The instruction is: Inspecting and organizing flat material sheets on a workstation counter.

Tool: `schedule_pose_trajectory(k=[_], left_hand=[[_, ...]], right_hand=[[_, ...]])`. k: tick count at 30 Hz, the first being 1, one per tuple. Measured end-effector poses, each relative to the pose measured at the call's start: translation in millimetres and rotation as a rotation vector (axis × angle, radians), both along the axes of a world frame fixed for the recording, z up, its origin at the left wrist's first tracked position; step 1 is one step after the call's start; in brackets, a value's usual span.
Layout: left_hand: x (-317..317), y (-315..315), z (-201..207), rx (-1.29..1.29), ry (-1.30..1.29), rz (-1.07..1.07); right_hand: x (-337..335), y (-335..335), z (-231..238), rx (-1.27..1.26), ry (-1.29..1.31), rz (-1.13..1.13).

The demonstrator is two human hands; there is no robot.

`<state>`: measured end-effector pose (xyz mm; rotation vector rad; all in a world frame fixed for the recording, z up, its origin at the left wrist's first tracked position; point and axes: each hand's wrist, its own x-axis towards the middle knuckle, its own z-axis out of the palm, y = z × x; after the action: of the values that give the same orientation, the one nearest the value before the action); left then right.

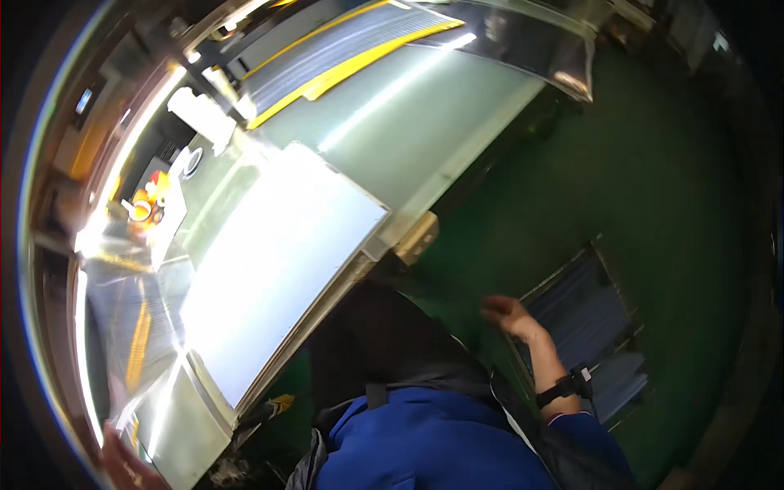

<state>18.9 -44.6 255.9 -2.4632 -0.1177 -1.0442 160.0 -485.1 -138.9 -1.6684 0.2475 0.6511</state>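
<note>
At the lower left edge my left hand point(129, 464) is partly cut off, its fingers closed at the near corner of a clear plastic film point(167, 400). Under or inside that film lies a dark ribbed sheet with yellow stripes point(122, 318); which of the two I cannot tell. My right hand point(508, 317) hangs out over the floor to the right, blurred, its fingers loosely apart and nothing visible in them. A black band with a small device point(565, 387) circles the right wrist. Between the hands, a brightly lit white panel point(282, 253) lies at the table's front edge.
The pale green table point(457, 106) runs diagonally to the far right. On it are a dark ribbed sheet with yellow edges point(343, 53), a dark glossy sheet point(523, 45), a white container point(200, 114) and small orange items point(147, 204). Dark panels point(576, 302) lie low on the right.
</note>
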Motion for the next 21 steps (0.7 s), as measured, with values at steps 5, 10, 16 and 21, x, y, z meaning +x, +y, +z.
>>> schedule_pose_trajectory(k=[5,10,16,21], left_hand=[[-47.1,37.8,-94.4,-0.258,0.162,-0.204],[-83.5,47.0,-182.6,-0.429,0.155,-0.256],[-116.3,28.3,-197.6,-0.839,0.242,-0.185],[-154.0,37.7,-227.5,-1.057,-0.29,0.433]], right_hand=[[38.7,80.7,81.3,0.326,-0.011,0.323],[65.8,115.2,135.6,0.741,0.153,0.368],[80.6,112.6,153.9,0.572,0.193,0.302],[102.1,138.3,196.3,0.06,0.083,0.504]])
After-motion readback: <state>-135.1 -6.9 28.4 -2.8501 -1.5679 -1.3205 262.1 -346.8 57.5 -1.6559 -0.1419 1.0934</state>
